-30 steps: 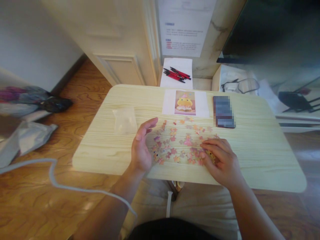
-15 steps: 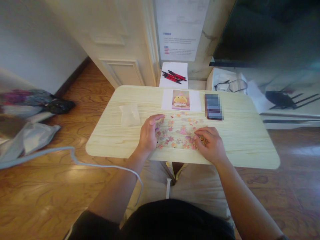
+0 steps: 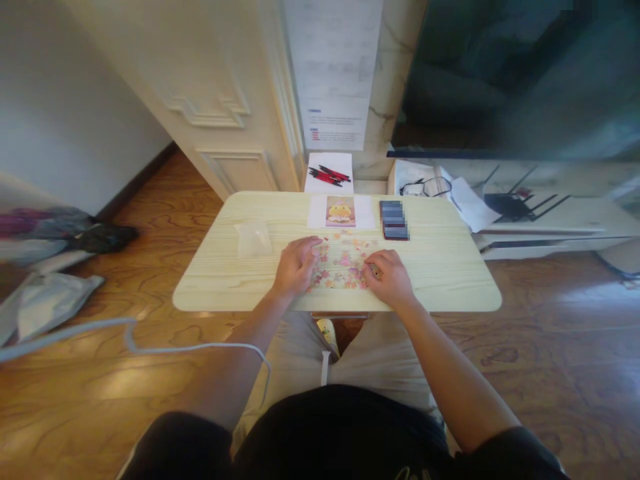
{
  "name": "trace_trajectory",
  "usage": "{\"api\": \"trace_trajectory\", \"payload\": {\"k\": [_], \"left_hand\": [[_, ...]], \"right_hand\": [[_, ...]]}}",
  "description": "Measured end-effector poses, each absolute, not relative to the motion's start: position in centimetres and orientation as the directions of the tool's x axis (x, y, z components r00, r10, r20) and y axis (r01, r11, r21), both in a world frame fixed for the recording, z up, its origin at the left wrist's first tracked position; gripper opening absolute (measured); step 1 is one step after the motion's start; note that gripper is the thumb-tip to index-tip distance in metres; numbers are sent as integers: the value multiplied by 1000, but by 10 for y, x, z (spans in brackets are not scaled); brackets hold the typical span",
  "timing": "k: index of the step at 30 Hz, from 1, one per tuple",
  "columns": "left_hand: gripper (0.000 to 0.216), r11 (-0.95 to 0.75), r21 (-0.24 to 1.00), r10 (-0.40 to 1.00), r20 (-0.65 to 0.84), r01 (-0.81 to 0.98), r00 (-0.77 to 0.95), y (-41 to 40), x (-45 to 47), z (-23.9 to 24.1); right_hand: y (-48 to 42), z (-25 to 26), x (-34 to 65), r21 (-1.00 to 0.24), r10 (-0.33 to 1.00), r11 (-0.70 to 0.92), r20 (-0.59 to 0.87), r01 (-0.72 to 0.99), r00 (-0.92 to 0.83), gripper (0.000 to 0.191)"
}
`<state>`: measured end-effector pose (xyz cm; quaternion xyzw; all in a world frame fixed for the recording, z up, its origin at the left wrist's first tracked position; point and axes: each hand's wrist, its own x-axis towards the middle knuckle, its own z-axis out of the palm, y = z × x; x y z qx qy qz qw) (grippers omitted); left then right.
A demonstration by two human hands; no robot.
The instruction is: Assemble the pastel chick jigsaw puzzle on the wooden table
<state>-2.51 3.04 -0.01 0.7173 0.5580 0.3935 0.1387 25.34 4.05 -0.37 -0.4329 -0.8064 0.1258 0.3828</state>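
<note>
Several small pink and orange puzzle pieces [image 3: 343,260] lie scattered on a pale wooden table [image 3: 450,280]. My left hand [image 3: 296,265] rests at the left edge of the pile, its fingers curled over some pieces. At the right edge of the pile my right hand [image 3: 389,275] is closed in a pinch on a yellowish piece [image 3: 375,271]. Behind the pile lies a reference picture [image 3: 341,211] of a yellow figure on white paper.
A dark phone [image 3: 394,219] lies right of the picture and a clear plastic bag [image 3: 253,237] left of the pile. Red and black pens [image 3: 327,175] lie on paper behind the table. A white cable [image 3: 150,343] crosses the wooden floor at left; a low white shelf [image 3: 550,227] stands right.
The view has pulled back and up, so the table looks smaller. My left hand has lowered from an upright open pose onto the pieces. My right hand stays on the pile's right side.
</note>
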Motion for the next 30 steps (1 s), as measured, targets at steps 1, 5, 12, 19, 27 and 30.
{"api": "trace_trajectory", "payload": {"k": [1, 5, 12, 19, 27, 30], "left_hand": [[52, -347, 614, 910, 403, 709, 96, 30, -24, 0], [46, -351, 524, 915, 368, 776, 166, 27, -19, 3], [45, -359, 398, 917, 319, 844, 240, 23, -12, 6], [47, -352, 374, 919, 311, 858, 242, 26, -11, 2], [44, -357, 427, 919, 320, 831, 230, 29, -14, 1], [42, -371, 481, 914, 341, 795, 221, 30, -19, -1]], "right_hand": [[41, -4, 254, -539, 797, 590, 506, 601, -329, 11], [41, -4, 255, -577, 814, 567, 504, 588, -291, 13], [43, -7, 260, -646, 844, 514, 499, 565, -197, 22], [49, -10, 260, -667, 860, 488, 478, 563, -179, 24], [50, -12, 261, -663, 864, 477, 476, 576, -168, 27], [50, -13, 261, -653, 856, 490, 487, 577, -175, 27]]}}
